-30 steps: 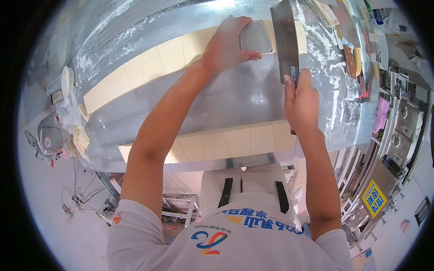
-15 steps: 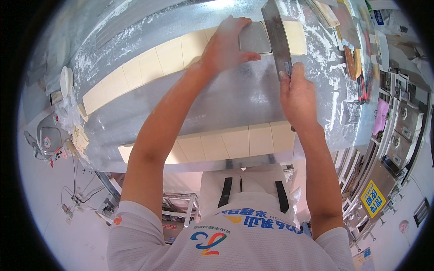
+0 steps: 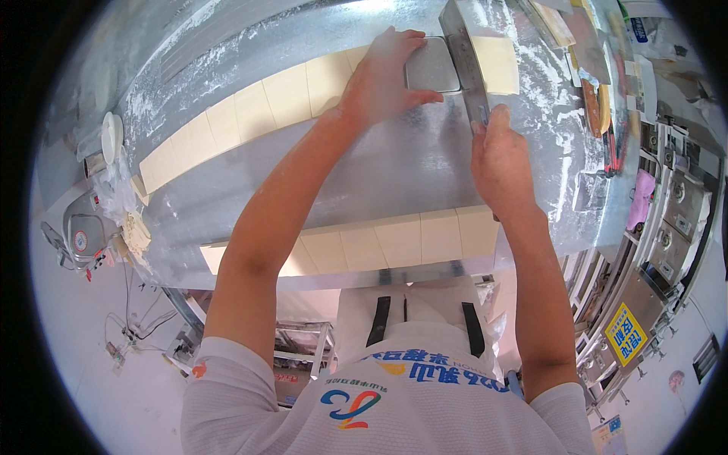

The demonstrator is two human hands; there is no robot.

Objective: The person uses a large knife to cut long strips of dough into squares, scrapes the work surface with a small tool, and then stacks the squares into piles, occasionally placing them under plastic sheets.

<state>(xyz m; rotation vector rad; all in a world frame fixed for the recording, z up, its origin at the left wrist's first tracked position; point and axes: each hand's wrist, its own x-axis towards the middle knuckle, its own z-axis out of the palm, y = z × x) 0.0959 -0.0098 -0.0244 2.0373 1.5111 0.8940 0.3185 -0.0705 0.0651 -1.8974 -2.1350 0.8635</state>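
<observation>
Left hand [image 3: 383,80]: yours is curved around the metal square, thumb by its near edge, fingers by its far edge.
Metal square [image 3: 434,67]: it lies flat on the far strip, just right of your left palm.
Right hand [image 3: 503,163]: you have it wrapped around the handle of the cleaver [image 3: 464,61].
Blade line: the cleaver reaches forward from your right hand, along the square's right side; you can't tell from here whether the edge is through the dough.
Far strip [image 3: 286,95]: left of your left hand, seams already divide it into pieces; what lies beneath that hand is hidden.
End piece [image 3: 495,67]: beyond your right hand, right of the blade, it shows no seam.
Near strip [image 3: 400,241]: nearer you than both hands on the tabletop [image 3: 371,171], seamed where visible; your left arm [image 3: 277,201] covers part.
Progress: most visible dough looks divided; the cut at the blade seems to be what remains, and whether the end piece needs trimming is unclear.
</observation>
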